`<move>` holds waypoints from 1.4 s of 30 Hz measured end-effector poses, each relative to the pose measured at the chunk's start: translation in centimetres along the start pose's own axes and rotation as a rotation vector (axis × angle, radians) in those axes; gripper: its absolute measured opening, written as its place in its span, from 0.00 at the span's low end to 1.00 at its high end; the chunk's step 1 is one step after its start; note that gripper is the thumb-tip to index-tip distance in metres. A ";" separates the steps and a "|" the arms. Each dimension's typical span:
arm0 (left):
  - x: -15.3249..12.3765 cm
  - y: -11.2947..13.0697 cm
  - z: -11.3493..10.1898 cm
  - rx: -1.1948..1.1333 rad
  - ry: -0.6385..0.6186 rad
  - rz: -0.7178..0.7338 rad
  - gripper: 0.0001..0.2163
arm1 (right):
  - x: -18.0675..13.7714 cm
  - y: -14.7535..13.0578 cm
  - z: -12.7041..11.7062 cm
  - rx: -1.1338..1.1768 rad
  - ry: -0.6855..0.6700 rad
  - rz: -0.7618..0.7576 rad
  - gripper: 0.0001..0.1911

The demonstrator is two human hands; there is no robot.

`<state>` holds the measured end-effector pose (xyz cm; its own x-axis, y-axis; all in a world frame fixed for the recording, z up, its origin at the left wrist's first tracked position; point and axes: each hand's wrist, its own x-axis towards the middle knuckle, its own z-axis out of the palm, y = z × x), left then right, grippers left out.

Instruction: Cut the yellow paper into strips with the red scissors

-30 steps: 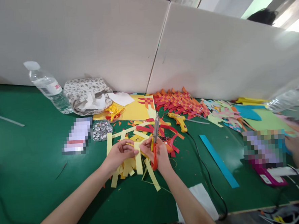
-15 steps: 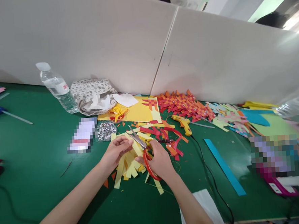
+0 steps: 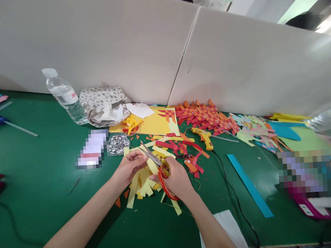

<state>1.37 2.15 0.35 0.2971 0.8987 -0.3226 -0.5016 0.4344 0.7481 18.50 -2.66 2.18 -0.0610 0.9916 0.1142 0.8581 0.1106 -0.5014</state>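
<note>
My right hand [image 3: 178, 177] is wrapped round the handles of red-handled scissors [image 3: 166, 187]. Their blades point up and left, a little apart, beside the fingertips of my left hand [image 3: 132, 166]. Thumb and fingers of that left hand pinch what looks like a pale yellow paper strip, mostly hidden by the fingers. Below and between the hands lie several yellow paper strips [image 3: 142, 183], spread like a fan on the green table [image 3: 127, 235]. Red and orange paper scraps [image 3: 172, 146] lie just beyond the scissors.
Behind the scraps are woven red-orange paper fish [image 3: 207, 116] and a yellow glue gun [image 3: 202, 136], its cord running toward me. A water bottle [image 3: 68, 100], phone [image 3: 93, 148] and bag of googly eyes [image 3: 119, 144] stand left. A blue strip [image 3: 249, 186] lies right.
The scissor tips have shifted slightly left and down near my left fingertips. Both hands keep nearly the same place and grip; the whole view has moved a little.
</note>
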 end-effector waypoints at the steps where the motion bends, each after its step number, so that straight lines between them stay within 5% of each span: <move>1: 0.0 0.0 0.0 0.001 -0.005 -0.005 0.08 | 0.0 0.0 0.0 -0.001 0.003 -0.003 0.21; 16: -0.3 0.3 0.2 0.010 0.006 -0.023 0.09 | 0.1 0.1 0.1 0.057 0.075 -0.037 0.26; 42: -0.4 0.4 0.2 0.032 -0.006 -0.037 0.08 | -0.1 0.0 0.1 -0.082 0.042 -0.053 0.19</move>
<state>1.23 1.99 0.90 0.3198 0.8816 -0.3472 -0.4640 0.4652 0.7539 18.42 -2.79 2.09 -0.0878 0.9805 0.1755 0.8934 0.1555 -0.4216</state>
